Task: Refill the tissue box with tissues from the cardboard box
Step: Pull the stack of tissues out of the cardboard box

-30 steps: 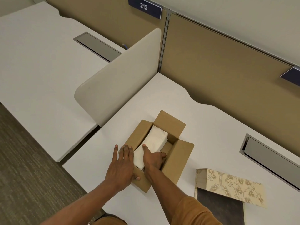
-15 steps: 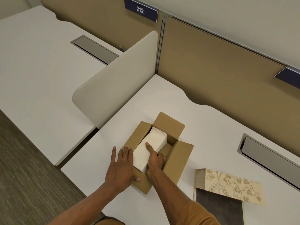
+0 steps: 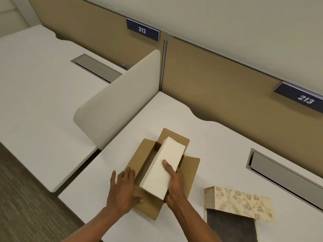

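Right hand grip clamps tissue stack; left hand flat, seemingly steadying cardboard box.

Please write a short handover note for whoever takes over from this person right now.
Left hand: flat on the near-left side of the cardboard box, steadying it, holding nothing.
Right hand: gripping the white tissue stack, tilted with its near end raised above the box rim.
Tissue box: floral patterned, open, on the desk to the right of the cardboard box; no tissues visible in it.
Done: stack grasped and partly out.
Left: carry it to the tissue box, put it in and close the box.
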Tool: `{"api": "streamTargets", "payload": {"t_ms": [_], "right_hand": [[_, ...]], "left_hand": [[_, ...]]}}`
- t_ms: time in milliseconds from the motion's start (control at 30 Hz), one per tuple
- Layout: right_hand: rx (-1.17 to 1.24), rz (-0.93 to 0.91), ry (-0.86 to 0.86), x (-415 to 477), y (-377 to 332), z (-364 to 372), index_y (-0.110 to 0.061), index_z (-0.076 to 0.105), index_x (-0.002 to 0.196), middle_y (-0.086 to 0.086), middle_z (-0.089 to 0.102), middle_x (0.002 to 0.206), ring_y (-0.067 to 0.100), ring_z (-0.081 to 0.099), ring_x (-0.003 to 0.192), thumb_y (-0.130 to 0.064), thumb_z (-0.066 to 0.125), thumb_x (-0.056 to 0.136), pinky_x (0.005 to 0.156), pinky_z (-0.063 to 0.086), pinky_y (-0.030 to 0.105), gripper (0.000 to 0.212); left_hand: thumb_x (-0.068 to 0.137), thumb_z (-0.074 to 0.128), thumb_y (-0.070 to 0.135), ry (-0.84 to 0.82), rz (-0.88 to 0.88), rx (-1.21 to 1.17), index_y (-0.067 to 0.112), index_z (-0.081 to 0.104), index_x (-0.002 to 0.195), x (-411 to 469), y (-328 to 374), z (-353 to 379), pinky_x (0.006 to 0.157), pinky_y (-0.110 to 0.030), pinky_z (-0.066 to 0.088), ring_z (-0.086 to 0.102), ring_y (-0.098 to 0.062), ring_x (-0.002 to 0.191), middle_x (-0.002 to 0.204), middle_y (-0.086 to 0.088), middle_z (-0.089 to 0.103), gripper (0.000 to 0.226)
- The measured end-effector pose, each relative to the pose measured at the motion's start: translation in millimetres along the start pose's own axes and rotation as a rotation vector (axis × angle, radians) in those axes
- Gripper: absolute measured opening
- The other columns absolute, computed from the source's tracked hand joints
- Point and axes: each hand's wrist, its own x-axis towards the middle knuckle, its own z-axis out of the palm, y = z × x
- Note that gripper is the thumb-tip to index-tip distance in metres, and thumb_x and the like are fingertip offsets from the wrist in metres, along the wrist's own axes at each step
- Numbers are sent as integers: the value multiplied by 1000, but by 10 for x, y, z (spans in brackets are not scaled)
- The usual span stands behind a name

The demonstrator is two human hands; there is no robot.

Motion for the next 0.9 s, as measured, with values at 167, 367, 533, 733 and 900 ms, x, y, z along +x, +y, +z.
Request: {"api": "streamTargets", "payload": {"t_ms": [167,367,533,733,900], "right_hand": [[62,-36,-73,-322,-200,-303,-17,64,137,21,78,122,44,77,109,-40,92,70,86,65,63,76],[158,-116,-100,-698,-294,-684,-15,72,127,20,80,114,40,80,100,-42,102,54,80,66,54,84],[261,-196,-91,-934,-240,-964,-7,65,140,33,70,134,56,69,121,-40,102,61,97,56,75,94],[366,-240,11,-1158,-182,-1256,-11,71,135,30,71,133,54,70,122,-46,103,59,99,57,71,90],[465,-233,-11,-1323,-198,-1420,-19,83,117,25,77,128,47,77,113,-55,102,56,87,63,61,74]], "left_hand": [[89,68,19,67,-7,-91,20,38,156,-135,161,-199,136,-52,4,41,-19,154,161,2,47,73],[99,36,71,78,85,-865,29,58,130,-501,726,-811,100,-36,54,68,-15,116,123,11,69,56],[57,47,110,-232,370,-930,43,38,137,-818,1199,-973,88,-15,54,63,-2,115,129,28,57,105],[75,75,80,-269,473,-714,48,4,151,-1049,1421,-748,104,-23,48,52,-8,128,144,24,44,108],[84,70,75,-296,596,-615,45,-3,161,-1197,1468,-652,129,-41,35,36,-11,152,170,18,28,110]]}}
